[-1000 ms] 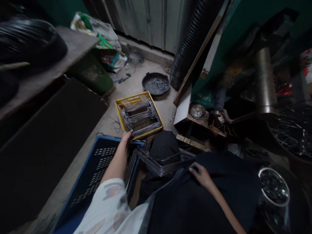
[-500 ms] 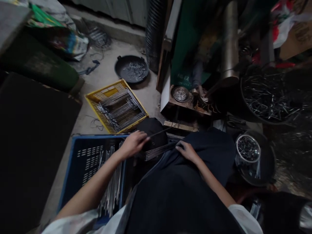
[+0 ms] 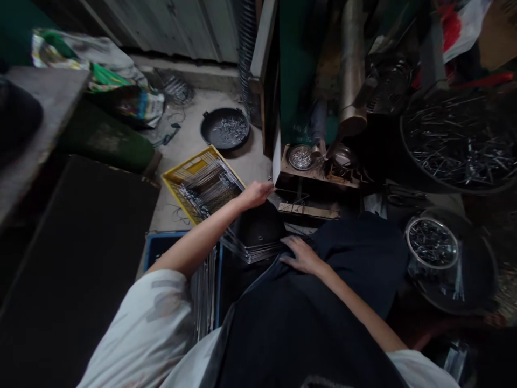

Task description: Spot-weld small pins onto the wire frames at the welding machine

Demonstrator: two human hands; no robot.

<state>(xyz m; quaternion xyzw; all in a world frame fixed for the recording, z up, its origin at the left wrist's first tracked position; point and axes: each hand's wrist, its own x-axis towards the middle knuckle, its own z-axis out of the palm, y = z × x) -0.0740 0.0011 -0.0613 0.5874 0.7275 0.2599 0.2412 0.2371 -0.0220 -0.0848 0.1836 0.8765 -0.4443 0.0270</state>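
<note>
My left hand (image 3: 255,195) is raised in front of the machine's shelf, its fingers pinched together. A thin dark wire (image 3: 293,191) seems to run right from the fingertips; its shape is hard to make out. A stack of bent metal wires (image 3: 262,252) lies over my lap, around a dark rounded surface (image 3: 260,226). My right hand (image 3: 302,255) rests on the dark apron (image 3: 283,318) at the right end of this stack, fingers spread and holding nothing that I can see.
A yellow crate (image 3: 186,167) of bent wires stands ahead left, above a blue crate (image 3: 161,237) of rods. Behind lies a black pan (image 3: 210,137) with small metal pieces. The machine (image 3: 299,124) has a small dish (image 3: 301,157); right are a large bin (image 3: 416,175) and bowl (image 3: 432,242).
My left hand has moved forward and right, from over the wire stack to the front of the machine's shelf. My right hand stays by the stack, its fingers more spread. The view has shifted.
</note>
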